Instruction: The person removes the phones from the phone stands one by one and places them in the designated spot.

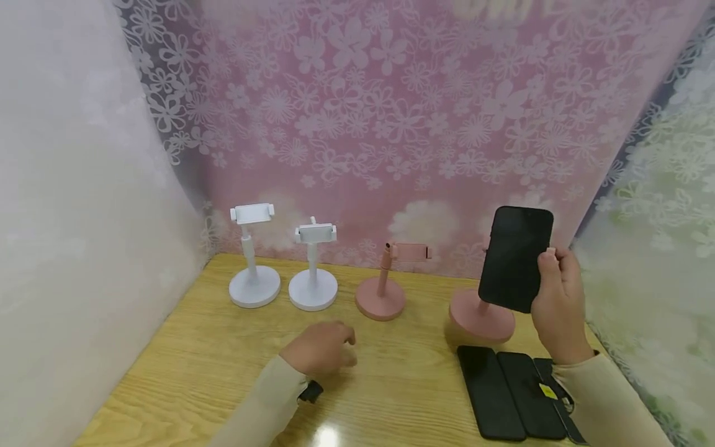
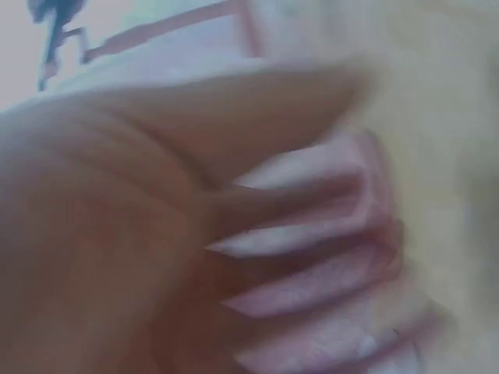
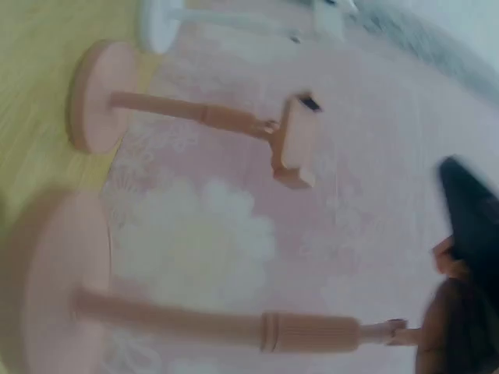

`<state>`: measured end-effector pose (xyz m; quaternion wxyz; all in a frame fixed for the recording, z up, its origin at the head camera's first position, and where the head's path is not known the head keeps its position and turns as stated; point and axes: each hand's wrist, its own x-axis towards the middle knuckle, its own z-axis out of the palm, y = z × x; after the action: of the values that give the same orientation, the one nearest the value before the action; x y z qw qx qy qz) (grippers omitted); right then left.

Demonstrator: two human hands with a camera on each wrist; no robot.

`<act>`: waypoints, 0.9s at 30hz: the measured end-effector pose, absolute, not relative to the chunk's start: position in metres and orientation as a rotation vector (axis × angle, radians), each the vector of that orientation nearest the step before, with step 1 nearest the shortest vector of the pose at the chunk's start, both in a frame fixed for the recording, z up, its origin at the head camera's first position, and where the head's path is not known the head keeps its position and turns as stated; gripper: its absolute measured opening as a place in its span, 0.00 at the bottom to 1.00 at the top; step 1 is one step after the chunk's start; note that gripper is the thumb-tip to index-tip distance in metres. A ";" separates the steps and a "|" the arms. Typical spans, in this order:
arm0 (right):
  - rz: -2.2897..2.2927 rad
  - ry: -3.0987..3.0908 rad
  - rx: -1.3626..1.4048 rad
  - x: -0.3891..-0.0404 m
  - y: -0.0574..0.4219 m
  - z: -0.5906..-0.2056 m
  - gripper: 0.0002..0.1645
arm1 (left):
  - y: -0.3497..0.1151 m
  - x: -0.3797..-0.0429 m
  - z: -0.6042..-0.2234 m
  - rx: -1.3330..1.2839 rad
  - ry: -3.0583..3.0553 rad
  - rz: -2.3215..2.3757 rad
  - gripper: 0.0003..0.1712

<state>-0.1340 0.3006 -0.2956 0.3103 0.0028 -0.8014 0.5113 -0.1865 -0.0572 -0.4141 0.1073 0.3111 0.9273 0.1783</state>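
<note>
My right hand [image 1: 561, 304] grips a black smartphone [image 1: 516, 257] by its right edge, thumb at the front. The phone stands upright before the rightmost pink phone stand [image 1: 481, 320], hiding most of that stand's clamp. In the right wrist view the dark phone [image 3: 475, 226] overlaps the stand's top; whether the clamp holds it I cannot tell. Over the middle of the table, my left hand [image 1: 321, 347] has loosely bent fingers and holds nothing; the left wrist view of it is blurred. Nearest to it are another pink stand [image 1: 381, 299] and a white stand [image 1: 313, 290].
A second white stand [image 1: 254, 287] is at the far left of the wooden table [image 1: 223, 372]. Several black phones [image 1: 491, 391] lie side by side at the front right, partly under my right sleeve. A pink flowered curtain [image 1: 391, 124] hangs behind the stands.
</note>
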 end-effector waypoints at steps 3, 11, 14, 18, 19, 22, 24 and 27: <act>1.355 -2.005 0.056 -0.111 0.283 -0.297 0.13 | -0.058 -0.183 -0.385 1.146 2.757 0.800 0.07; 1.686 -1.843 0.181 -0.067 0.232 -0.323 0.15 | -0.074 -0.157 -0.331 1.389 2.799 1.101 0.02; 1.772 -1.847 0.196 -0.059 0.214 -0.334 0.16 | -0.081 -0.150 -0.319 1.432 2.803 1.124 0.02; 1.847 -1.846 0.169 -0.056 0.186 -0.348 0.16 | -0.090 -0.143 -0.309 1.507 2.809 1.173 0.02; 1.861 -1.844 0.161 -0.057 0.178 -0.351 0.16 | -0.092 -0.142 -0.307 1.521 2.815 1.185 0.04; 1.879 -1.843 0.146 -0.060 0.158 -0.358 0.15 | -0.096 -0.138 -0.304 1.524 2.851 1.191 0.07; 1.897 -1.826 0.173 -0.063 0.147 -0.363 0.15 | -0.098 -0.136 -0.302 1.487 2.865 1.171 0.09; 1.918 -1.790 0.241 -0.065 0.133 -0.370 0.15 | -0.101 -0.133 -0.299 1.391 2.855 1.136 0.13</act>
<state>-0.0655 0.1330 -0.3702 0.2507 0.0886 -0.6576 0.7049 -0.1327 -0.1007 -0.2991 -0.1153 0.4097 0.8407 0.3346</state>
